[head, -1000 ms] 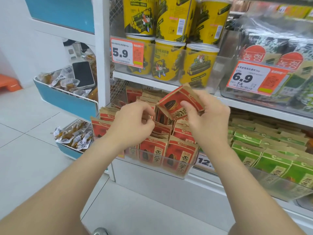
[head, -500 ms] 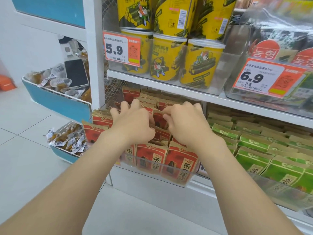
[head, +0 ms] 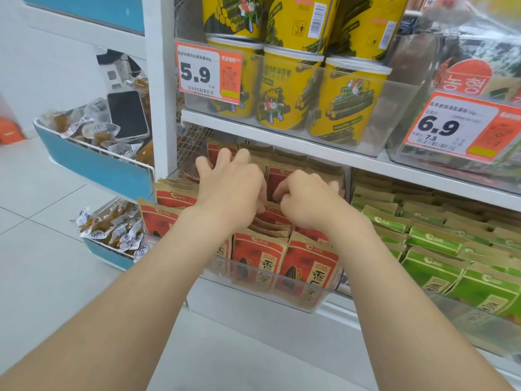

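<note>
Left hand (head: 234, 190): fingers spread, bracing red packets (head: 259, 258) at clear bin (head: 324, 294) centre.
Right hand (head: 307, 206): nearer; fingers curled, pinching one upright packet top directly below.

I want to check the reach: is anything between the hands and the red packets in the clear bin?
Nothing visible. The left hand and the right hand both touch the red packets inside the clear bin.

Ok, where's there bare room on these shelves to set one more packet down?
Little. The best gap lies between the rightmost yellow tub and the clear bin's right wall. The red packets are jammed tight where the left hand and right hand work; the green packets are tight too.
</note>
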`<action>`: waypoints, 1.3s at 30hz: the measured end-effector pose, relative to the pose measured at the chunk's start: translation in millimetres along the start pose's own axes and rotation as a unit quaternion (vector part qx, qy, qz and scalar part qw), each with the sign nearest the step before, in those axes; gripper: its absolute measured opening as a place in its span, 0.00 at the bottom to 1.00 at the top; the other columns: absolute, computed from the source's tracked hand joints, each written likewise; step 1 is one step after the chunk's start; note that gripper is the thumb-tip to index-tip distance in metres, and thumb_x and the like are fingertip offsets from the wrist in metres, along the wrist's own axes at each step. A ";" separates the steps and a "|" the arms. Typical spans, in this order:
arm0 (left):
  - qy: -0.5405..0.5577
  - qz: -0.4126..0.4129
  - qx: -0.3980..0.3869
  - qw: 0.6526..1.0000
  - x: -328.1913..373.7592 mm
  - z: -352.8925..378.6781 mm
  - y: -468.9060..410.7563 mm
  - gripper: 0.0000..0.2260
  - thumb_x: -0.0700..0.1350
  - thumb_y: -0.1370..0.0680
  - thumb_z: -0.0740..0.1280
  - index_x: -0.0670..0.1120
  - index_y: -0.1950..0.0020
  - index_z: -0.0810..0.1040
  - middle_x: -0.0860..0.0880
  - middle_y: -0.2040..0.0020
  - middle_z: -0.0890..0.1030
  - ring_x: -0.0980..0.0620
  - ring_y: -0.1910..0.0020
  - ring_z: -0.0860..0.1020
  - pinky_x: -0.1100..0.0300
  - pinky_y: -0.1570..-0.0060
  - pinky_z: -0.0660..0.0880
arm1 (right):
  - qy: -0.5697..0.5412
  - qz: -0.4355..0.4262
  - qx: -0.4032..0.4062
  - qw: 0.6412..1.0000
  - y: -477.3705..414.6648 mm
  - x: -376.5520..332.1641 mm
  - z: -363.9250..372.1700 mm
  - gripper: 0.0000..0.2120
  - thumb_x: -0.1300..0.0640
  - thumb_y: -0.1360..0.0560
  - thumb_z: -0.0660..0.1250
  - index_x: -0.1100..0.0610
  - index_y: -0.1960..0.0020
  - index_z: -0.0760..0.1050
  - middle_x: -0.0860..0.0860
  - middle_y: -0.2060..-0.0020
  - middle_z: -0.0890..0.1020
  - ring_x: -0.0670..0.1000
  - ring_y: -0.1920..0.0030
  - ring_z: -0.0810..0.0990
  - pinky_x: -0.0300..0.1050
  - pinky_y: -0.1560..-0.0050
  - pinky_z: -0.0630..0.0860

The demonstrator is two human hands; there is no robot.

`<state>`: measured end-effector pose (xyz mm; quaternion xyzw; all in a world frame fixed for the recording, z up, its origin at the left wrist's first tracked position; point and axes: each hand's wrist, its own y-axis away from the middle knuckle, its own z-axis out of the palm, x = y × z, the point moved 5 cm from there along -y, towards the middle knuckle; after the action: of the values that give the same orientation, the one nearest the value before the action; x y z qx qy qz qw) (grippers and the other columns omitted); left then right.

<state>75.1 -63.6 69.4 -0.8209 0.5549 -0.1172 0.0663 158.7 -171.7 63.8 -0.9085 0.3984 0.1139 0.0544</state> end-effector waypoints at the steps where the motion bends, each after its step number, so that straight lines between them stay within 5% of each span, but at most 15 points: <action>1: 0.021 0.002 0.001 1.000 -3.1 0.5 -0.4 0.04 0.52 0.22 0.77 0.60 0.50 0.84 0.52 0.43 0.66 0.45 0.40 0.63 0.39 0.37 0.60 | -0.003 -0.001 0.000 1.000 -0.3 -0.6 0.4 0.21 0.62 0.22 0.59 0.47 0.38 0.83 0.54 0.42 0.84 0.63 0.33 0.75 0.63 0.31 0.60; 8: 0.077 0.044 -0.110 0.990 -12.9 16.4 -2.0 0.20 0.52 0.19 0.65 0.59 0.27 0.74 0.53 0.32 0.73 0.45 0.29 0.69 0.38 0.31 0.58 | -0.030 0.016 0.085 0.996 -13.2 -7.3 -4.7 0.18 0.62 0.18 0.59 0.54 0.34 0.81 0.59 0.38 0.83 0.66 0.30 0.73 0.69 0.23 0.58; 12: 0.044 0.050 -0.141 0.988 -12.7 20.8 -2.3 0.17 0.52 0.17 0.59 0.60 0.30 0.78 0.51 0.36 0.76 0.42 0.32 0.70 0.34 0.30 0.57 | 0.015 0.048 0.039 0.998 -20.4 -8.2 -0.6 0.08 0.61 0.20 0.59 0.56 0.43 0.75 0.60 0.40 0.81 0.66 0.30 0.72 0.72 0.24 0.54; 15: 0.047 0.047 -0.145 0.987 -12.5 20.8 -2.8 0.18 0.48 0.17 0.58 0.59 0.30 0.79 0.51 0.40 0.76 0.41 0.33 0.70 0.34 0.31 0.57 | 0.036 0.067 0.025 0.997 -24.3 -9.5 -0.7 0.11 0.61 0.22 0.61 0.56 0.40 0.74 0.60 0.35 0.78 0.68 0.28 0.69 0.72 0.24 0.53; 18: 0.058 0.044 -0.133 0.988 -13.4 20.0 -3.9 0.17 0.45 0.16 0.60 0.58 0.33 0.81 0.55 0.53 0.72 0.43 0.38 0.71 0.35 0.33 0.58 | 0.061 0.076 0.028 0.995 -25.7 -13.6 -1.3 0.12 0.60 0.22 0.63 0.55 0.39 0.73 0.60 0.30 0.75 0.68 0.25 0.65 0.69 0.23 0.53; 21: 0.066 0.039 -0.120 0.990 -12.5 18.6 -4.5 0.14 0.43 0.16 0.62 0.58 0.40 0.83 0.58 0.61 0.69 0.44 0.43 0.70 0.36 0.32 0.59 | 0.066 0.087 0.026 0.994 -26.8 -13.7 0.9 0.07 0.57 0.23 0.67 0.53 0.45 0.72 0.59 0.35 0.78 0.66 0.27 0.68 0.65 0.25 0.57; 31: 0.069 0.003 -0.073 0.995 -15.5 10.9 3.8 0.14 0.46 0.18 0.68 0.61 0.36 0.85 0.54 0.42 0.80 0.43 0.33 0.72 0.30 0.26 0.56 | 0.091 0.039 0.137 0.986 -13.8 -14.2 1.6 0.09 0.58 0.20 0.70 0.50 0.41 0.83 0.52 0.45 0.86 0.59 0.37 0.81 0.62 0.28 0.64; 35: 0.092 -0.008 -0.081 0.992 -17.6 11.1 8.9 0.15 0.47 0.16 0.66 0.60 0.32 0.83 0.54 0.46 0.75 0.41 0.30 0.70 0.32 0.27 0.57 | 0.130 -0.022 0.182 0.974 9.3 -18.8 -1.3 0.12 0.60 0.19 0.70 0.46 0.41 0.84 0.49 0.49 0.87 0.58 0.43 0.82 0.53 0.47 0.65; 39: 0.106 -0.002 -0.101 0.989 -15.5 12.1 15.8 0.17 0.47 0.17 0.61 0.59 0.32 0.82 0.51 0.36 0.79 0.40 0.29 0.68 0.31 0.30 0.56 | 0.140 -0.077 0.275 0.948 37.0 -17.8 -14.0 0.14 0.61 0.19 0.70 0.43 0.42 0.85 0.47 0.56 0.87 0.57 0.50 0.80 0.51 0.52 0.60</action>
<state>58.7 -55.4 52.1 -0.8074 0.5661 -0.1474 -0.0765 122.0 -186.8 81.5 -0.8931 0.3463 -0.1330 0.2543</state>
